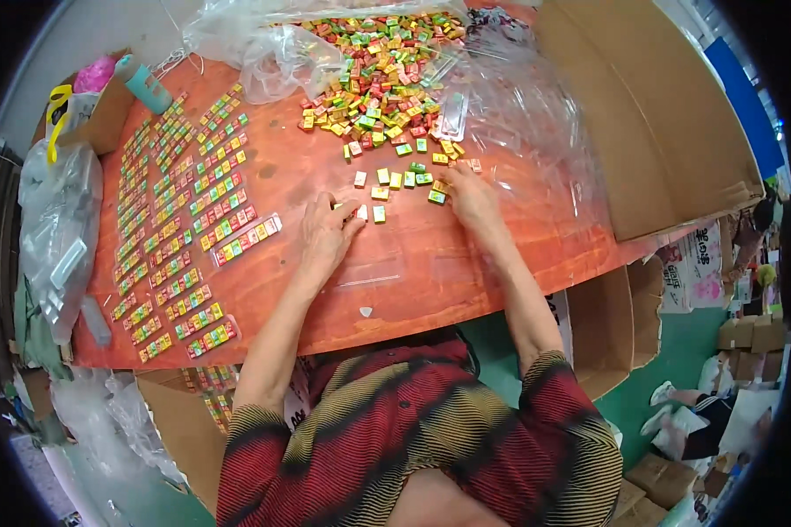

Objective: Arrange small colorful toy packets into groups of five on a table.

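My left hand [330, 230] is low over the red table, its fingers curled and its thumb and fingertips closed at a small pink-and-white box [362, 212]. To the right, my right hand [475, 200] reaches out with fingers apart, its fingertips touching the edge of a loose group of small boxes; a green box [437, 197] lies beside its thumb. Between the hands stand yellow boxes [380, 193] and green ones, spaced apart. A clear plastic tray [369, 274] lies on the table nearer to me, between my wrists.
A large heap of small coloured boxes [382, 79] fills the far middle, with clear plastic film [527, 105] beside it. Rows of filled trays [246, 239] cover the left. A big cardboard box [650, 114] bounds the right; a turquoise bottle [145, 85] stands far left.
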The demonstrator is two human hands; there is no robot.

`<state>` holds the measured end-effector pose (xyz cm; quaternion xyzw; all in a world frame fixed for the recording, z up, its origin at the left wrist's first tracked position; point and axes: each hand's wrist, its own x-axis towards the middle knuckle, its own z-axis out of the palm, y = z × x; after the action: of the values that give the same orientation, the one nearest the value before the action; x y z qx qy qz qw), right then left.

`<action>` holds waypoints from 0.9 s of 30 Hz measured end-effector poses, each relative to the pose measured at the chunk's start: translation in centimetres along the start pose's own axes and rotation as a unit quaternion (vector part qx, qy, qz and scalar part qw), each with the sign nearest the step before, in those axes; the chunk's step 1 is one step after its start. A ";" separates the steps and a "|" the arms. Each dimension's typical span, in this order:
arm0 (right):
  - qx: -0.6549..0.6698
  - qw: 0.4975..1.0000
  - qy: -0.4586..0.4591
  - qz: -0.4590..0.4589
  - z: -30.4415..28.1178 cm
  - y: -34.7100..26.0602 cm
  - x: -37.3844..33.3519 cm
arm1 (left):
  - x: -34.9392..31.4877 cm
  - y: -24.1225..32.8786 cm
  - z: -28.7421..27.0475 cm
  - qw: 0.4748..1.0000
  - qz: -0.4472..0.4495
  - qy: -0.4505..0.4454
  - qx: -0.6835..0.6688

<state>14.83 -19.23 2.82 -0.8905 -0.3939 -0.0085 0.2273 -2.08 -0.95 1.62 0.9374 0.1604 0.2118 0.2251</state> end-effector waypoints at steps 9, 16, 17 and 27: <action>-0.025 0.998 0.004 -0.050 -0.2 1.3 -1.6 | 0.0 0.1 -0.2 1.000 0.014 0.012 0.005; 0.083 0.993 0.079 -0.004 0.0 -1.8 -1.4 | 0.1 0.0 -0.2 1.000 0.004 0.002 -0.004; 0.086 0.993 0.078 -0.007 0.7 -2.9 -1.4 | -0.1 -0.2 -0.2 1.000 0.002 0.003 -0.001; 0.066 0.996 0.052 -0.029 1.3 -4.5 -1.8 | -0.2 -0.1 -0.3 1.000 0.013 0.004 0.002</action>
<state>10.21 -17.26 3.08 -0.8600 -0.4067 -0.0355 0.3060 -2.40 -0.87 1.71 0.9389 0.1502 0.2185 0.2195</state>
